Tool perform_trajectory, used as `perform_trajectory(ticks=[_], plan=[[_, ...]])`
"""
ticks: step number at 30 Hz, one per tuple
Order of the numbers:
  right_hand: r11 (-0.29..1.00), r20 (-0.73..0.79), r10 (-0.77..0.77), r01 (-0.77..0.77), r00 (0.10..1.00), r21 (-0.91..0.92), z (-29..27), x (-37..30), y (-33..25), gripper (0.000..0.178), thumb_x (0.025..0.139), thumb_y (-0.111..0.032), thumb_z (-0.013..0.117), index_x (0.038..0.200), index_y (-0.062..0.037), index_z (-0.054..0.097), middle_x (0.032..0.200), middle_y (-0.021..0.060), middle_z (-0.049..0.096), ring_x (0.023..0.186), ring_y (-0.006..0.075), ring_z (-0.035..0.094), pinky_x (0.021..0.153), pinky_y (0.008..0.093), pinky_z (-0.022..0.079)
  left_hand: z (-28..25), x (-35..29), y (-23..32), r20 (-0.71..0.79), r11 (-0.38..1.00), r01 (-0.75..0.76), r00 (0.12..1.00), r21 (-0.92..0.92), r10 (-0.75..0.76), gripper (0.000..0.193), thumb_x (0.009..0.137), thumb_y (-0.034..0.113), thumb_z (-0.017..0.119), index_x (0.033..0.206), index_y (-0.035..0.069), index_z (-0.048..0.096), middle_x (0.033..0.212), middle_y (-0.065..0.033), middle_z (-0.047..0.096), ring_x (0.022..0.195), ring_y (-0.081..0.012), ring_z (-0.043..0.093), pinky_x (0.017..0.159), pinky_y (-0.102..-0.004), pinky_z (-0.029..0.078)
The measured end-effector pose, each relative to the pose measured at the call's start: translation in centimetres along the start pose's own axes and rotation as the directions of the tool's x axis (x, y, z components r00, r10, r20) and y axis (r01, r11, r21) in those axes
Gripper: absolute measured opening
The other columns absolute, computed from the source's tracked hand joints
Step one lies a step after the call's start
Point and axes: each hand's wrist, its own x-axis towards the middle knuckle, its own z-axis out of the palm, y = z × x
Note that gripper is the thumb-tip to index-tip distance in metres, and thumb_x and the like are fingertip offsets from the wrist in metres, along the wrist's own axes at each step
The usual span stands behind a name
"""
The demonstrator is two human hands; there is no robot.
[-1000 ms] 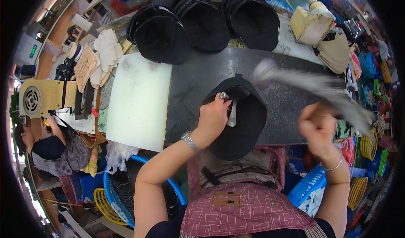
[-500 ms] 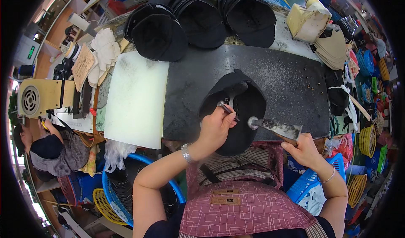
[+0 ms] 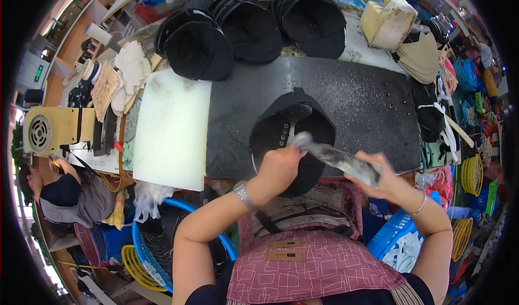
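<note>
A black cap (image 3: 265,134) lies inside-up on the dark work board (image 3: 238,110), its brim toward me. A row of small round holes or eyelets (image 3: 284,134) shows inside it. My left hand (image 3: 281,167) is closed over the cap, around a short dark punch-like rod that the fingers now mostly hide. My right hand (image 3: 378,175) grips a flat, tapering metal striking tool (image 3: 351,164) with a rounded end. That rounded end, blurred by motion, is right at the left hand's fingertips; whether it touches the rod I cannot tell.
Stacks of black caps (image 3: 243,26) line the far edge. A whitish board (image 3: 170,129) lies left, near white gloves (image 3: 132,64). A yellowish block (image 3: 386,24) and beige brim-shaped pieces (image 3: 419,56) are far right. Blue baskets (image 3: 232,245) flank me. Another person (image 3: 81,199) sits at left.
The right hand's metal tool has swung left and up, from beside the rod to the left hand's fingertips. The left hand has turned, hiding the rod. The row of holes has come into view.
</note>
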Motion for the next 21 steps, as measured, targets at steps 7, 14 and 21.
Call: perform_trajectory(ticks=[7, 14, 21], plan=[[0.998, -0.22, 0.014, -0.001, 0.975, 0.059, 0.1, -0.4, 0.9, 0.022, 0.082, -0.019, 0.059, 0.095, -0.001, 0.059, 0.064, 0.0176, 0.056, 0.056, 0.0319, 0.056, 0.054, 0.0356, 0.044, 0.3, 0.5, -0.8, 0.061, 0.645, 0.493, 0.819, -0.584, -0.571, 0.012, 0.09, 0.009, 0.051, 0.094, -0.003, 0.051, 0.073, -0.0111, 0.065, 0.069, -0.0169, 0.066, 0.062, -0.0272, 0.053], [0.582, -0.543, -0.284, 0.592, 0.79, 0.557, -3.9, 0.7, -4.0, 0.015, 0.08, -0.015, 0.059, 0.07, -0.0107, 0.05, 0.057, -0.0001, 0.048, 0.05, 0.0134, 0.047, 0.045, 0.0267, 0.038, 0.5, 0.8, -0.2, -0.074, 0.919, 0.305, 0.94, -0.251, -0.333, 0.008, 0.086, 0.008, 0.056, 0.088, 0.0, 0.054, 0.068, -0.0128, 0.062, 0.061, -0.0223, 0.064, 0.054, -0.029, 0.051], [0.979, -0.12, 0.193, -0.182, 0.974, 0.096, 0.8, -1.1, 1.9, 0.021, 0.081, -0.017, 0.062, 0.095, -0.0018, 0.063, 0.075, 0.0169, 0.064, 0.065, 0.0311, 0.063, 0.062, 0.0344, 0.049, -0.3, 1.7, -0.8, 0.056, 0.698, 0.506, 0.827, -0.507, -0.559, 0.01, 0.089, 0.008, 0.052, 0.089, -0.002, 0.053, 0.074, -0.0138, 0.064, 0.066, -0.0201, 0.066, 0.058, -0.0282, 0.053]])
